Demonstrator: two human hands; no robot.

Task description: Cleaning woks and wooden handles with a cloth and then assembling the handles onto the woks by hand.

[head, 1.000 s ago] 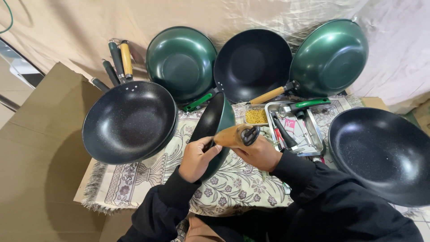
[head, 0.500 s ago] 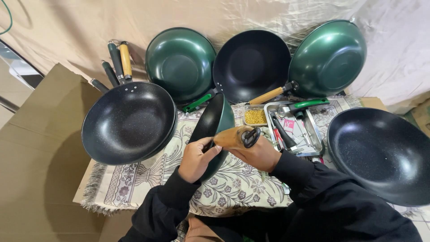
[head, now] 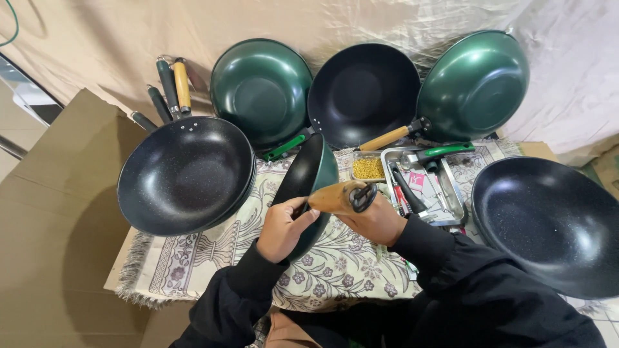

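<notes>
Two hands grip one green pan (head: pixel 308 187) held on edge above the patterned cloth (head: pixel 193 270), near its middle: the left hand (head: pixel 284 227) clasps the rim, the right hand (head: pixel 374 219) wraps the wooden handle (head: pixel 335 196). Nothing has shifted since a second ago; the grip is unchanged.

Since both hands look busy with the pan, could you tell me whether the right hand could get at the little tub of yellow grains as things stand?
Probably yes. The tub sits open on the cloth just beyond the right hand, nothing lying between. But that hand grips the wooden handle, so it would have to let go first.
</notes>
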